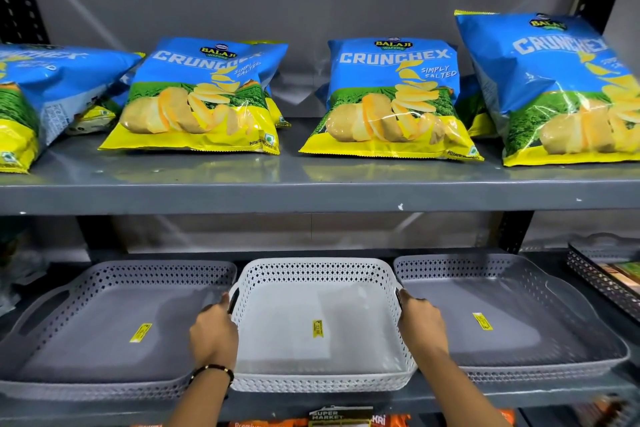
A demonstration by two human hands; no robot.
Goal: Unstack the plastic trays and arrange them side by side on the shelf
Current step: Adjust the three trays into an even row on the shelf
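Left hand — clasped on the left handle of the white tray, a dark beaded bracelet at the wrist; right hand — clasped on the same tray's right handle; white tray: perforated walls, yellow sticker on its floor, resting on the lower shelf between two grey trays; left grey tray and right grey tray: each with a yellow sticker, their rims just beside the white one, all three in a row; upper shelf: blue-and-yellow crisp bags lying along it; far right, lower level: another perforated tray, partly in view.
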